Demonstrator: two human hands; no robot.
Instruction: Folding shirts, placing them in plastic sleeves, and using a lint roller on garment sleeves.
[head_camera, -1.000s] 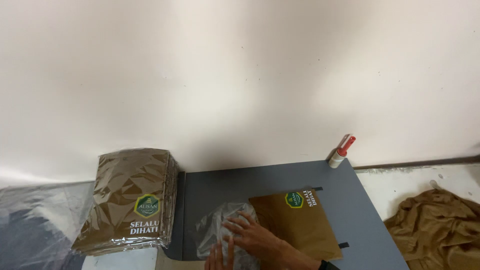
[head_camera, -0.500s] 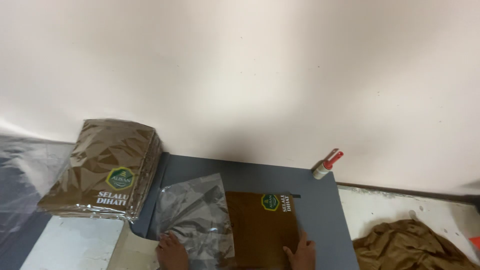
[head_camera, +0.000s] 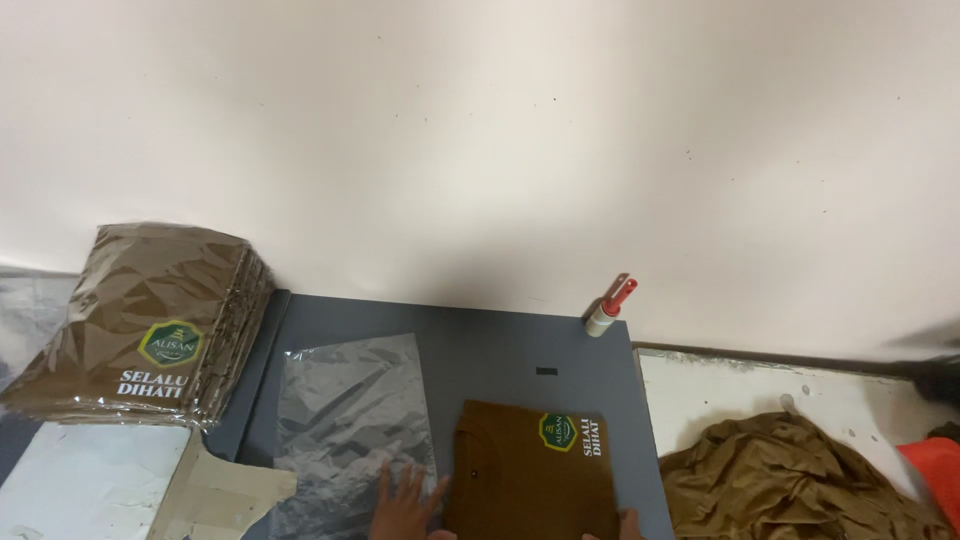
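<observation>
- Head view: the left hand (head_camera: 405, 505) lies flat, fingers spread, on a clear bag (head_camera: 350, 420) spread over a grey mat (head_camera: 500, 345), at the bottom edge of the frame.
- Just right of those fingers sits a folded brown shirt (head_camera: 530, 470), its printed badge at the far corner; shirt and bag look to meet edge to edge.
- Only a fingertip or two of the right hand (head_camera: 628, 522) shows, at the shirt's near right corner; whether it grips or merely rests cannot be told.
- Far beyond the left fingers, a stack of bagged shirts (head_camera: 150, 325) stands against the wall.
- Up and right of the right fingertips, a small white bottle with a red cap (head_camera: 610, 308) leans at the mat's far corner; loose brown cloth (head_camera: 790, 480) is heaped off the mat further right.
- Judged from the layout, this is the bagging step: shirt folded, bag pinned flat; the next move likely calls for opening the bag's mouth and keeping the fold square.
</observation>
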